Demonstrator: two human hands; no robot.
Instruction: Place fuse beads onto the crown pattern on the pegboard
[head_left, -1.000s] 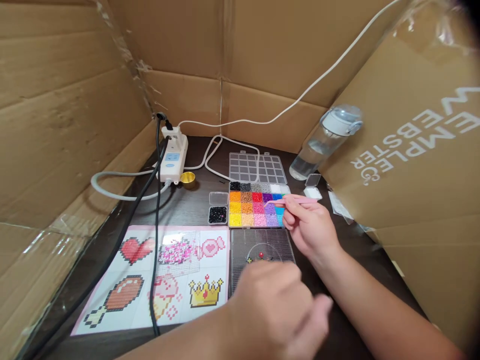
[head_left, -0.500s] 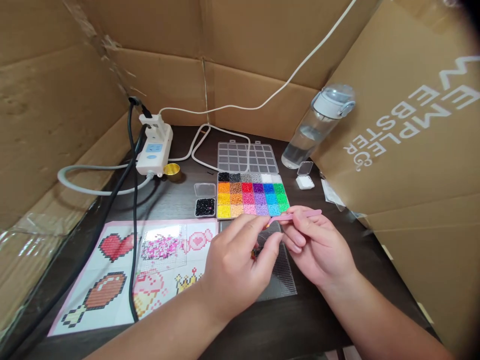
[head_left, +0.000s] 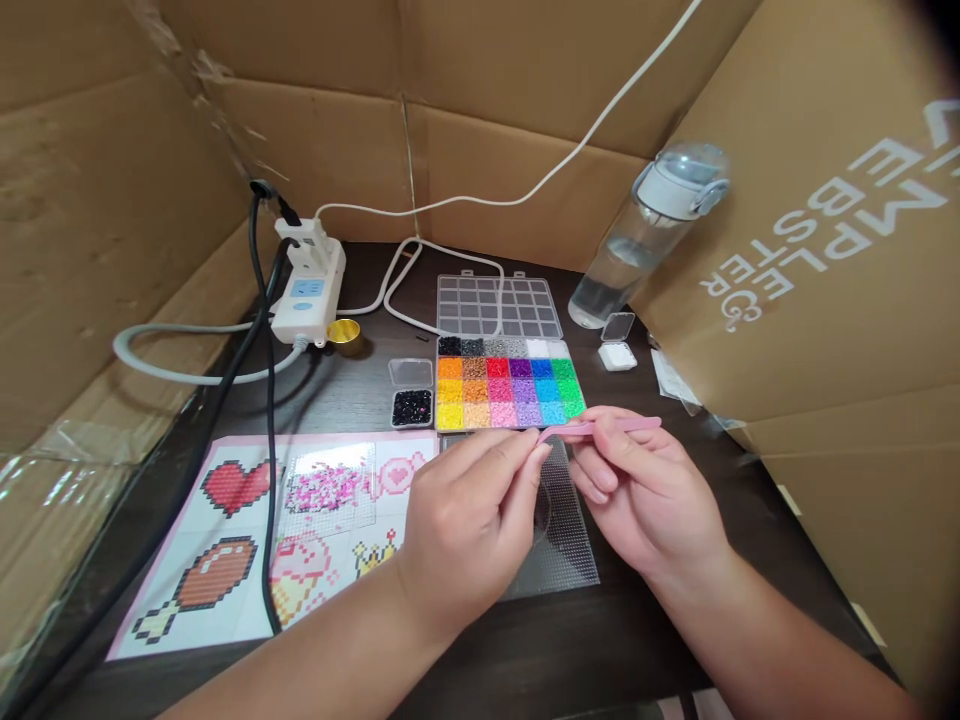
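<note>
Pink tweezers [head_left: 630, 426] are held by my right hand [head_left: 646, 480], thumb on top and fingers curled below. Their bent tip points left and meets the pinched thumb and index finger of my left hand [head_left: 469, 520]; any tiny bead there is hidden. Under the hands lies a clear pegboard [head_left: 574, 540], partly covered by my left hand. Just beyond is an open bead box [head_left: 509, 381] with many colours sorted in compartments. A small case of black beads [head_left: 412, 407] sits left of it, lid up.
At left, a pattern sheet [head_left: 202, 625] carries a clear board with pink beads [head_left: 326, 487]. A black cable [head_left: 271, 500] crosses the sheet. Behind are a power strip [head_left: 309, 300], a gold cup [head_left: 344, 336], a water bottle [head_left: 637, 240] and a small white case [head_left: 617, 356]. Cardboard walls [head_left: 517, 120] surround the table.
My left thumb has come up to the index finger, closing the gap at the tweezers' tip. My right hand and the tweezers have shifted slightly right in view, as the view itself tilted a little.
</note>
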